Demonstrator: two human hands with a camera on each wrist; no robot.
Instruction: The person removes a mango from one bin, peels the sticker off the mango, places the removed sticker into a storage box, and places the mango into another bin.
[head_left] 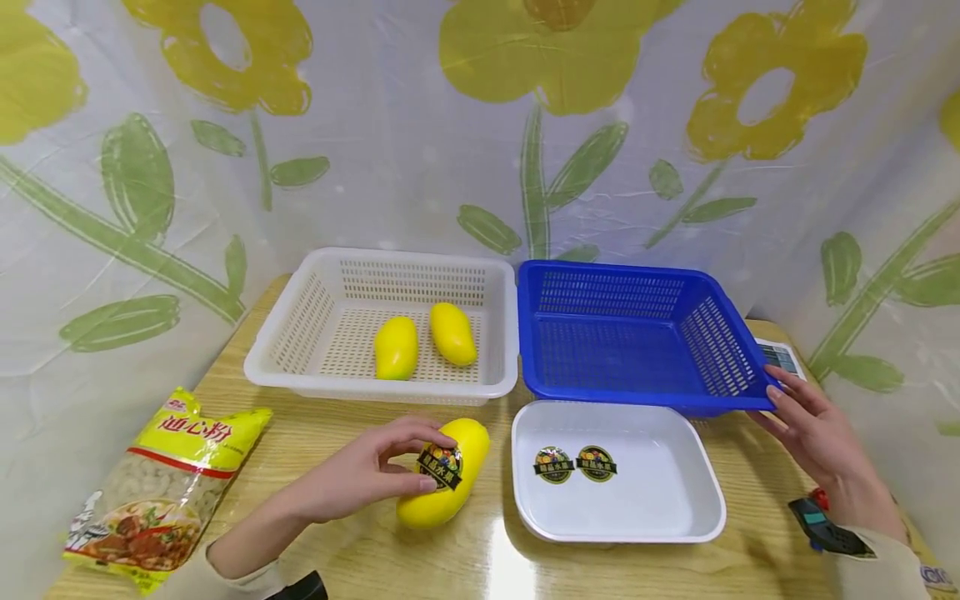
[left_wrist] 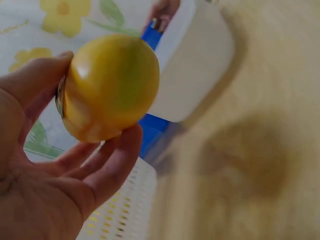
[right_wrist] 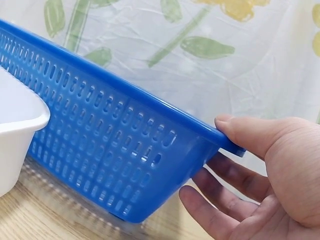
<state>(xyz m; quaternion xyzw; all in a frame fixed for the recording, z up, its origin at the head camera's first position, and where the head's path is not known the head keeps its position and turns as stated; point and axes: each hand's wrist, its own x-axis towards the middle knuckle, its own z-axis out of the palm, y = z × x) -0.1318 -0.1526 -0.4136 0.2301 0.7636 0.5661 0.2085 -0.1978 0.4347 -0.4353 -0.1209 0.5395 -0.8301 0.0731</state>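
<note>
My left hand (head_left: pixel 367 471) grips a yellow mango (head_left: pixel 467 454), thumb on one side and fingers round the other. A black round fruit sticker (head_left: pixel 442 467) is on the mango's skin by the thumb. In the left wrist view the mango (left_wrist: pixel 115 85) is held up over the wooden table, its shadow below. At the right, my right hand (head_left: pixel 821 433) pinches the near right corner of a blue basket (head_left: pixel 615 343), with the thumb on the rim and fingers beneath, as the right wrist view shows. Two more such stickers (head_left: pixel 553 464) lie in a white tray (head_left: pixel 637 504).
Left of the blue basket stands a white basket (head_left: pixel 345 333) holding two mangoes (head_left: pixel 395 348). A yellow pasta bag (head_left: pixel 157 492) lies at the table's left edge. Behind everything hangs a flower-patterned curtain (head_left: pixel 390 167). Some printed paper (head_left: pixel 782 357) shows behind the blue basket's right side.
</note>
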